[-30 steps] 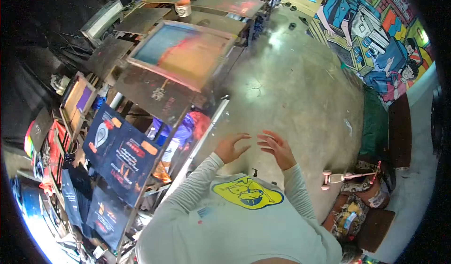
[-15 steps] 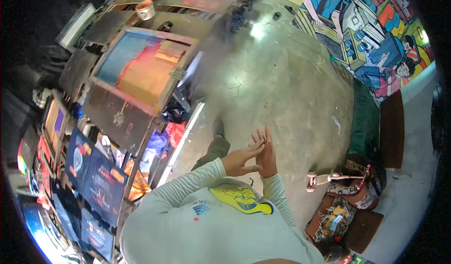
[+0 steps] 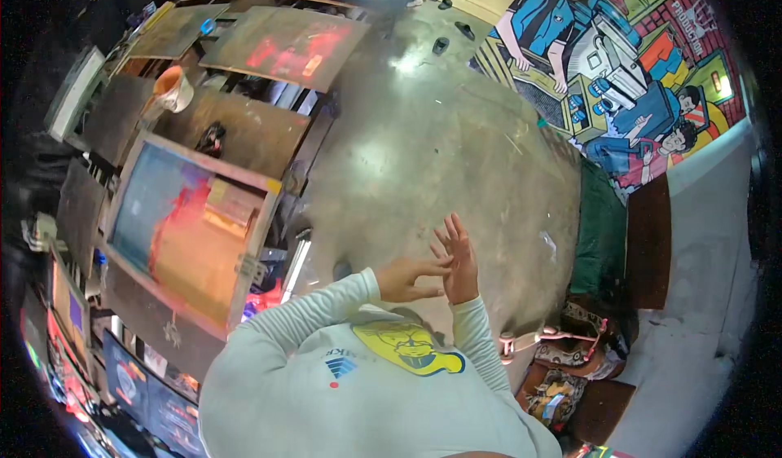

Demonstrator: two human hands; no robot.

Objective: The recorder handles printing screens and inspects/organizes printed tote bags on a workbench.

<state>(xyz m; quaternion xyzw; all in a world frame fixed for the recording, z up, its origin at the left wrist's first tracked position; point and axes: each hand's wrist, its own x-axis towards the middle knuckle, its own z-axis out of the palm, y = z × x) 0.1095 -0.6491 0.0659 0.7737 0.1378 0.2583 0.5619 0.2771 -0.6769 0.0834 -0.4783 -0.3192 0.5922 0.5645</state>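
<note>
My left hand (image 3: 407,279) is sideways against the palm of my right hand (image 3: 459,266), its fingertips touching or very near it, fingers apart. My right hand stands upright with its fingers spread. I see nothing held in either hand. Both forearms are in long pale sleeves, over a pale shirt (image 3: 342,409) with a yellow printed emblem (image 3: 403,348). Below them is the concrete floor (image 3: 440,140), where part of a grey shoe (image 3: 342,269) shows beside my left hand.
On the left, racks hold boards (image 3: 281,46), a paint-smeared screen frame (image 3: 187,234), a bucket (image 3: 173,91) and dark printed sheets (image 3: 147,389). A cartoon mural (image 3: 619,50) covers the right wall. A pink scooter (image 3: 554,336) stands by stacked cushions (image 3: 570,360). Dark slippers (image 3: 441,46) lie farther ahead.
My hands came together from apart, left fingers onto the right palm. The racks and screen frame have slid leftward in view, and the bucket is lower, as my viewpoint moved.
</note>
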